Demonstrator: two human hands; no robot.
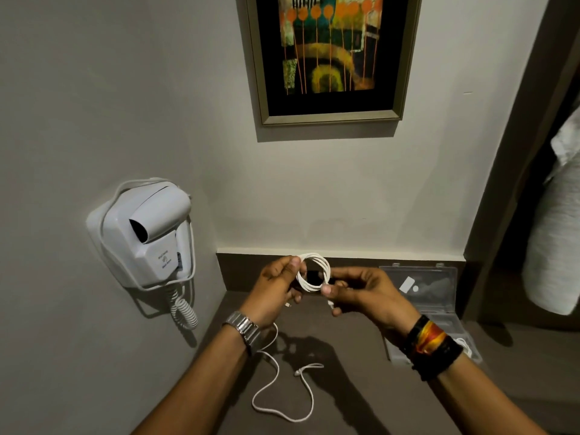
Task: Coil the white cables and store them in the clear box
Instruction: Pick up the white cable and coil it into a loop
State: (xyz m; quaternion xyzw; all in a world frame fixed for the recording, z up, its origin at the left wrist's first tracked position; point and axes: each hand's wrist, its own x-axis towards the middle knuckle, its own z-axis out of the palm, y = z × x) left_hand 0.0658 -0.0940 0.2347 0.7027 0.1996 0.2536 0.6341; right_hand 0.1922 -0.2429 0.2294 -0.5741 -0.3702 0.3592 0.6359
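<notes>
You are holding a coiled white cable (314, 273) up over the back of the dark counter (345, 387), both hands pinching it: your left hand (273, 288) is gripping the coil's left side between thumb and fingers, and your right hand (361, 291) is clamping its lower right side, with a short tail and plug (331, 306) dangling just under the right thumb. The coil is sitting in several neat rounds. It is looking light, thin and springy, the kind of cord that is likely to unwind the instant the pinch loosens, so you are best keeping hold across all the rounds at once rather than on a single strand, and steering clear of the plug ends.

A second white cable (282, 400) is lying loose and uncoiled on the counter near its front edge, snaking in open loops below your left wrist, one end seemingly passing under that wrist.

The clear box (439, 312) is standing open at the counter's right edge, its lid (420, 284) leaning back against the wall. Another bit of white cable (466, 345) is showing in the tray behind your right wrist, how much is hidden. A small white tag and dot are showing at the lid; whether they are stuck on or loose you cannot tell.
</notes>
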